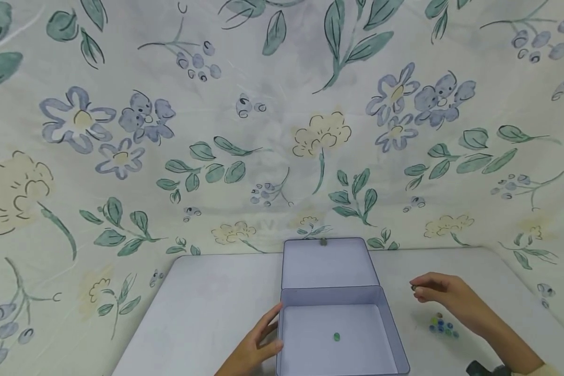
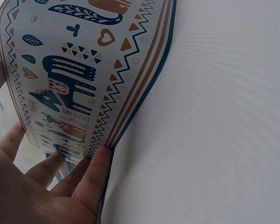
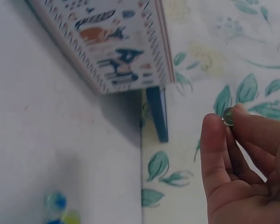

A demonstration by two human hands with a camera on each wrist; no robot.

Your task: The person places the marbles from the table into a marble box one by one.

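Note:
An open tin box (image 1: 387, 318) stands on the white table (image 1: 207, 303), its lid (image 1: 329, 263) tilted up at the back. One green marble (image 1: 336, 337) lies on the box floor. My left hand (image 1: 256, 347) rests against the box's left wall, fingers straight on the patterned side (image 2: 60, 88). My right hand (image 1: 439, 292) hovers right of the box and pinches a small glass marble (image 3: 228, 116) between thumb and fingertips. Below that hand, several blue, green and yellow marbles (image 1: 443, 326) lie in a cluster on the table.
A floral cloth (image 1: 272, 130) hangs as a backdrop behind and around the table. The box's patterned outer wall (image 3: 116, 51) shows in the right wrist view, with loose marbles (image 3: 58, 207) on the table near it.

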